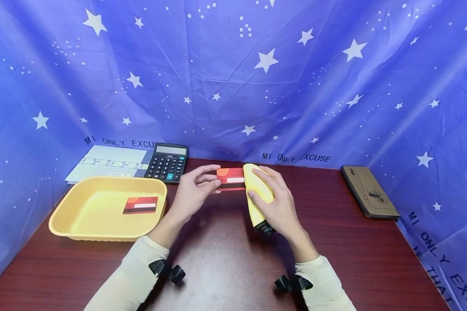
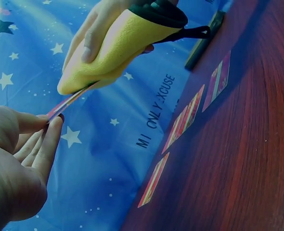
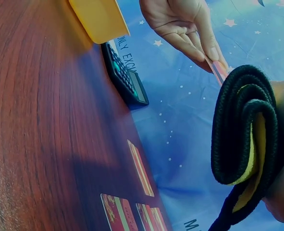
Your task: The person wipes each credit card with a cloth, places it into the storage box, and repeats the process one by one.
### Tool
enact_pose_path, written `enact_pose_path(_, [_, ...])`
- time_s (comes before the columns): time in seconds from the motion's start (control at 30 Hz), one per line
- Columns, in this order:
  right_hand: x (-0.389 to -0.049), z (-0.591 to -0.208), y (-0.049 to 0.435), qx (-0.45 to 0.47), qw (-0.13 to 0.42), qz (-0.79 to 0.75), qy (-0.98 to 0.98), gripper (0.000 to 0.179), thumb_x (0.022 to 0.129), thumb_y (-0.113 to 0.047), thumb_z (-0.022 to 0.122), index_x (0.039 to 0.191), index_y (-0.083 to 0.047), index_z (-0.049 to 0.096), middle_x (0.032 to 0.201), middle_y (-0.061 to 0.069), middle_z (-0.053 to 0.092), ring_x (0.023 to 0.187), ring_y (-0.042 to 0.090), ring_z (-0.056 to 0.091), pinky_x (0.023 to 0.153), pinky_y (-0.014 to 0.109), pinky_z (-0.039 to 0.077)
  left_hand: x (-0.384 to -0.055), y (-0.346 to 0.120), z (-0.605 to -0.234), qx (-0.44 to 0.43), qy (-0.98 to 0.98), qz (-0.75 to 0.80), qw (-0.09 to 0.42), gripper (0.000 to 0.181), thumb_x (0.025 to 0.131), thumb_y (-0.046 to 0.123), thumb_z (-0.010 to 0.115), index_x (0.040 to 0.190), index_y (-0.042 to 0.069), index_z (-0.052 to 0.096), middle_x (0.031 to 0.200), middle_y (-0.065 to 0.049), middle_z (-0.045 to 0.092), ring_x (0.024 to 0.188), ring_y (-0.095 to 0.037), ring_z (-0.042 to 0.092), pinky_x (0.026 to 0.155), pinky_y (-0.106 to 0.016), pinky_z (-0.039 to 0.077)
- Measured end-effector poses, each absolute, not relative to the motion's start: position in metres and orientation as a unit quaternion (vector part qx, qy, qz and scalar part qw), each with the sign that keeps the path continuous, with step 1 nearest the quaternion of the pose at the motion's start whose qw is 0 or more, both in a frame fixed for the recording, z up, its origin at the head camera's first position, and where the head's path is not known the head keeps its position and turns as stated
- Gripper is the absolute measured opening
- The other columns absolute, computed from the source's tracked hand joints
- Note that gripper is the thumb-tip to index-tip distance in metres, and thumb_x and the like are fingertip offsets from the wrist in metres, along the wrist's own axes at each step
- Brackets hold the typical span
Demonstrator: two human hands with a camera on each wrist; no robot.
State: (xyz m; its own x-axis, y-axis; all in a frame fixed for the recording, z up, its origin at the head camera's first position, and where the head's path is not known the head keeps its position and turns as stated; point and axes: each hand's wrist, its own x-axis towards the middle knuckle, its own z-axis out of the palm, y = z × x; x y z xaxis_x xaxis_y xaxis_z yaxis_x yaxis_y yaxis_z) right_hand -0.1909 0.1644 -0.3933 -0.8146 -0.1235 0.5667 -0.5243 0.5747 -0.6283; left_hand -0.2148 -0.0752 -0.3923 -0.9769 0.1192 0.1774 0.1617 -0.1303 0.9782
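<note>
My left hand point(image 1: 192, 190) pinches the left end of a red bank card point(image 1: 230, 179) between thumb and fingers. The card is held up off the table. In my right hand point(image 1: 277, 203) is a folded yellow cloth point(image 1: 253, 196) with black edging, gripped over the card's right end, which is hidden. The black rolled edge point(image 3: 240, 125) of the cloth shows close up in the right wrist view. Several more red cards point(image 2: 187, 115) lie on the table, seen in both wrist views. Another red card point(image 1: 140, 205) lies in the yellow plastic basin point(image 1: 109, 236) at left.
Behind the basin are a white patterned box or book point(image 1: 105, 164) and a black calculator point(image 1: 166, 163). A brown zip case point(image 1: 369, 192) lies at the right edge of the dark red wooden table point(image 1: 218, 268). Blue starry fabric point(image 1: 218, 56) hangs at the back and sides.
</note>
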Motion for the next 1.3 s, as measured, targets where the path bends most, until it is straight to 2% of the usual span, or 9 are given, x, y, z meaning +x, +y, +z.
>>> enact_pose_path(0.17, [-0.189,-0.392,0.162,0.192,0.24,0.423,-0.853,0.059,0.084,-0.014,0.083,0.14,-0.026,0.065,0.146,0.0,0.059,0.133,0.02,0.057,0.105,0.03,0.048,-0.214,-0.073,-0.393,-0.109,-0.65,-0.752,0.006,0.043,0.091,-0.008,0.069,0.133,-0.001,0.064,0.103,-0.026,0.075,0.084,-0.015,0.076,0.082,-0.042,0.067])
enact_pose_path(0.33, [-0.187,-0.39,0.161,0.192,0.236,0.416,-0.857,0.059,0.085,-0.016,0.083,0.14,-0.028,0.065,0.147,-0.002,0.059,0.134,0.019,0.057,0.102,0.033,0.05,-0.212,-0.071,-0.394,-0.113,-0.64,-0.76,0.0,0.043,0.092,-0.008,0.068,0.134,-0.002,0.063,0.103,-0.022,0.075,0.084,-0.011,0.076,0.084,-0.045,0.066])
enact_pose_path(0.5, [-0.186,-0.39,0.159,0.193,0.232,0.415,-0.858,0.058,0.085,-0.018,0.083,0.14,-0.029,0.065,0.147,-0.004,0.058,0.132,0.018,0.058,0.098,0.031,0.051,-0.211,-0.068,-0.393,-0.118,-0.628,-0.769,-0.002,0.043,0.092,-0.008,0.068,0.134,-0.002,0.063,0.104,-0.023,0.075,0.085,-0.012,0.076,0.086,-0.049,0.065])
enact_pose_path(0.6, [-0.185,-0.39,0.157,0.196,0.229,0.416,-0.858,0.058,0.085,-0.019,0.083,0.14,-0.029,0.065,0.147,-0.004,0.058,0.131,0.017,0.058,0.095,0.029,0.051,-0.21,-0.066,-0.393,-0.119,-0.625,-0.771,-0.006,0.043,0.092,-0.008,0.069,0.134,-0.001,0.064,0.107,-0.026,0.075,0.088,-0.017,0.077,0.087,-0.05,0.065])
enact_pose_path(0.73, [-0.183,-0.389,0.155,0.203,0.233,0.418,-0.854,0.058,0.085,-0.018,0.083,0.139,-0.029,0.066,0.147,-0.003,0.058,0.129,0.019,0.059,0.095,0.028,0.051,-0.209,-0.065,-0.394,-0.121,-0.62,-0.775,-0.009,0.045,0.092,-0.007,0.069,0.136,-0.002,0.062,0.111,-0.028,0.074,0.092,-0.02,0.077,0.087,-0.047,0.065])
enact_pose_path(0.8, [-0.182,-0.389,0.153,0.204,0.235,0.419,-0.853,0.058,0.084,-0.017,0.083,0.139,-0.028,0.066,0.147,-0.002,0.059,0.129,0.019,0.06,0.094,0.027,0.051,-0.208,-0.064,-0.393,-0.122,-0.615,-0.779,-0.011,0.045,0.092,-0.007,0.069,0.136,-0.002,0.062,0.113,-0.029,0.074,0.092,-0.018,0.077,0.086,-0.047,0.066])
enact_pose_path(1.1, [-0.18,-0.391,0.147,0.219,0.226,0.414,-0.854,0.057,0.084,-0.018,0.083,0.138,-0.026,0.067,0.147,0.0,0.059,0.133,0.021,0.056,0.101,0.039,0.052,-0.207,-0.06,-0.395,-0.127,-0.612,-0.78,-0.017,0.046,0.092,-0.01,0.068,0.138,-0.006,0.059,0.11,-0.024,0.075,0.091,-0.014,0.077,0.088,-0.051,0.064])
enact_pose_path(1.3, [-0.178,-0.393,0.143,0.226,0.22,0.408,-0.857,0.057,0.084,-0.02,0.083,0.138,-0.027,0.066,0.149,-0.002,0.057,0.133,0.019,0.058,0.095,0.039,0.056,-0.206,-0.059,-0.395,-0.126,-0.607,-0.785,-0.02,0.043,0.093,-0.009,0.067,0.135,-0.002,0.063,0.117,-0.033,0.071,0.093,-0.014,0.077,0.088,-0.047,0.065])
